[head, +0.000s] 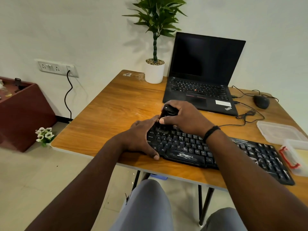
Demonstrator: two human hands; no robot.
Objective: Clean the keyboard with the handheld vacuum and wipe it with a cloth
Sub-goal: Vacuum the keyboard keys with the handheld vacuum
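A black keyboard [191, 150] lies along the near edge of the wooden table [116, 110], slanting to the right. My right hand [181, 117] grips a small black handheld vacuum [166, 112] and holds it upright over the keyboard's top-left keys. My left hand [143, 137] holds the keyboard's left end, thumb on the front edge and fingers curled round the far corner. No cloth is in sight.
An open black laptop [203, 77] stands behind the keyboard, with a potted plant [155, 70] to its left. A wired mouse [261, 101] and its cable lie at the right. Clear plastic containers [281, 132] sit at the table's right edge beside the keyboard.
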